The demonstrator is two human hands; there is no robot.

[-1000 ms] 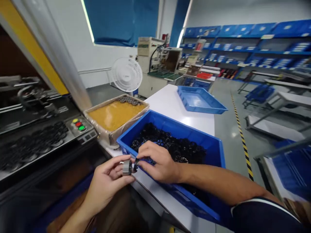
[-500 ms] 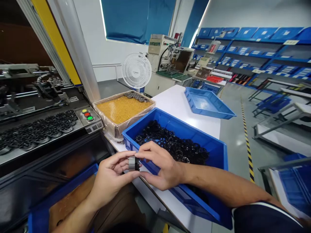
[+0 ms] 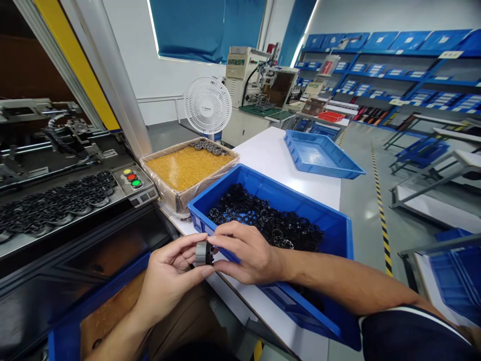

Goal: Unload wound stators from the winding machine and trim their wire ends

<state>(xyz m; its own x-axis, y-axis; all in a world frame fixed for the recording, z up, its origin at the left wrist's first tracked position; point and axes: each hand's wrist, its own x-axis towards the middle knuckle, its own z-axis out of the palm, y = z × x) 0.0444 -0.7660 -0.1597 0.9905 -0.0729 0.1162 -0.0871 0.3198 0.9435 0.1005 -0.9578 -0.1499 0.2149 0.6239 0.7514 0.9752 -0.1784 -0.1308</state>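
Observation:
Between my two hands is a small metal ring with a black toothed plastic piece on its right side. My left hand pinches the ring between thumb and fingers. The fingertips and thumb of my right hand close on the black plastic piece from the right. Just beyond my right hand stands a deep blue bin holding many loose black plastic pieces like those in my grip. My right forearm passes over the bin's near side.
A plastic-lined carton with a yellow surface and several grey rings stands behind the bin. At left, a machine has a button panel and rows of assembled rings. A shallow blue tray and a white fan are farther back.
Both hands have shifted slightly left with the ring and black piece between them. The view has tilted a little. My hold on the parts looks the same.

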